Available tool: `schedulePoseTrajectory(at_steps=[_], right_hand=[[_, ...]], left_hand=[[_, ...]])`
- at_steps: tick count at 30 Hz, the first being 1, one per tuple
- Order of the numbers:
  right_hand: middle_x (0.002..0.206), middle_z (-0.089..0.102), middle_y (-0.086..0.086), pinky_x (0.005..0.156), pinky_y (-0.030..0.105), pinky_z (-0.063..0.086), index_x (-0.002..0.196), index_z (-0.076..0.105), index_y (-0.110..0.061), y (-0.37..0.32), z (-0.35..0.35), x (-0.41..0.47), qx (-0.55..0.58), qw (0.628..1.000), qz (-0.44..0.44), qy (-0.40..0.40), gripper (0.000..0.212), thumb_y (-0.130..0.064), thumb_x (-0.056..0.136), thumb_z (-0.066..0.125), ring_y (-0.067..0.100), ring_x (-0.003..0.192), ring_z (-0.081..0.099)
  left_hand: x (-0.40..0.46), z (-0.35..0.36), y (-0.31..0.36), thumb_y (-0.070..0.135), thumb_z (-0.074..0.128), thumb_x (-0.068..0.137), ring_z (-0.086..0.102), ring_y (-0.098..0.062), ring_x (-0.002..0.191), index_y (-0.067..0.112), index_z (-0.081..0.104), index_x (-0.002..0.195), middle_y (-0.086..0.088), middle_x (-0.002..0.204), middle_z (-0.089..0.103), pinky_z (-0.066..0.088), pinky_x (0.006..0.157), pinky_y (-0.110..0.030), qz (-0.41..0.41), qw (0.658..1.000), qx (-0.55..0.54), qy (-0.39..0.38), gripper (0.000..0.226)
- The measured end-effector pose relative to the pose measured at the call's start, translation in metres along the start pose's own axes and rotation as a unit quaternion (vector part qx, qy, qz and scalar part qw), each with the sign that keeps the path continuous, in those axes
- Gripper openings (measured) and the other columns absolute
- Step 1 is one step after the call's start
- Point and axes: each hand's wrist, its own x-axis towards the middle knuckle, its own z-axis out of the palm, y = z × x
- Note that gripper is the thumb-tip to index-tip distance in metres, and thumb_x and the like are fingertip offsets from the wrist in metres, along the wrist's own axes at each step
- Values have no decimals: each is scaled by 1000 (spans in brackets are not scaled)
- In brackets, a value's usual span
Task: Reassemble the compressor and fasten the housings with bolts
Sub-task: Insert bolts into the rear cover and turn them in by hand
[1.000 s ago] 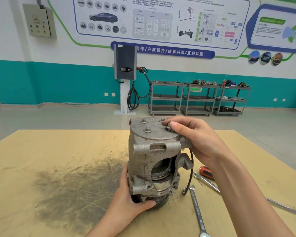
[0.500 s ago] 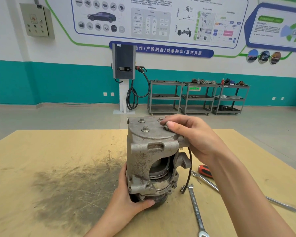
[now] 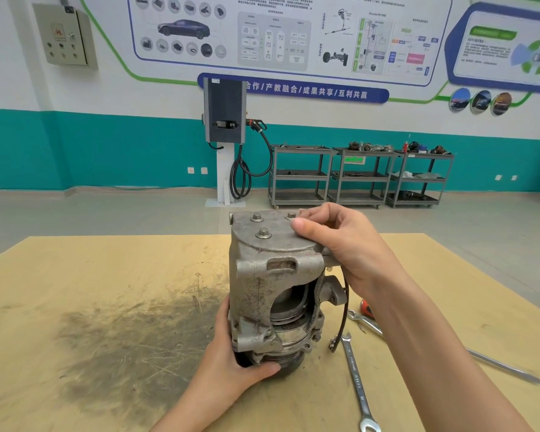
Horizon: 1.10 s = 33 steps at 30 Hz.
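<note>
— The right hand (image 3: 340,244) is resting on the top of the upright, grey cast-metal compressor (image 3: 275,291), thumb pressing flat on the cover, the other fingers curling over the far edge. They could be pinching a bolt there, but I cannot tell; the hand is hiding it.

— And the left hand (image 3: 231,363)?

— It is gripping the dark round base of the compressor, thumb wrapping across the front, steadying it on the scuffed tan plywood table (image 3: 106,291).

— Which way is the body running?

— Its long axis is standing straight up between the two hands. Three silver hex bolts (image 3: 263,233) are sitting in the cover just left of the right thumb, so that hand is the nearer one for fastening.

— Tools?

— Two long silver spanners (image 3: 356,381) are lying on the table below the right forearm, beside a red-handled tool (image 3: 367,310) of which little is showing. I would guess hand-tightening comes first, then a spanner.

— Any containers?

— Only grey shelf trolleys (image 3: 300,176) well behind both hands; their contents are too small to name.
</note>
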Motion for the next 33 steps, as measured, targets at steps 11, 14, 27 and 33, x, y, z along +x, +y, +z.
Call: schedulePoseTrajectory(at_steps=[11, 14, 27, 33], right_hand=[[91, 71, 0, 80, 33, 52, 77, 71, -16, -1, -2, -1, 18, 1000, 9, -15, 29, -33, 55, 80, 16, 86, 64], [89, 71, -2, 79, 34, 50, 79, 69, -17, 1, -2, 0, 2, 1000, 5, 7, 34, -35, 53, 82, 15, 89, 64], [88, 70, -4, 77, 32, 49, 78, 70, -21, -2, -1, -2, -31, 999, -6, -15, 26, -36, 60, 81, 10, 83, 62], [92, 72, -2, 70, 25, 47, 78, 77, -25, -6, -9, -4, -16, 996, 12, -87, 6, -27, 75, 73, 12, 82, 62]], left_hand=[[-1, 0, -1, 71, 87, 32, 47, 25, 112, 65, 5, 132, 47, 123, 49, 37, 81, 5, 8, 1000, -12, -6, 129], [0, 0, -1, 71, 87, 32, 46, 26, 112, 66, 5, 131, 48, 122, 49, 36, 81, 5, 7, 1000, -9, -6, 128], [1, -1, -3, 68, 87, 32, 45, 28, 110, 53, 3, 143, 35, 130, 50, 36, 78, 7, 0, 1000, -11, -12, 140], [2, 0, -7, 57, 91, 42, 44, 29, 110, 53, 5, 144, 34, 130, 50, 36, 79, 7, 6, 1000, -3, -7, 134]])
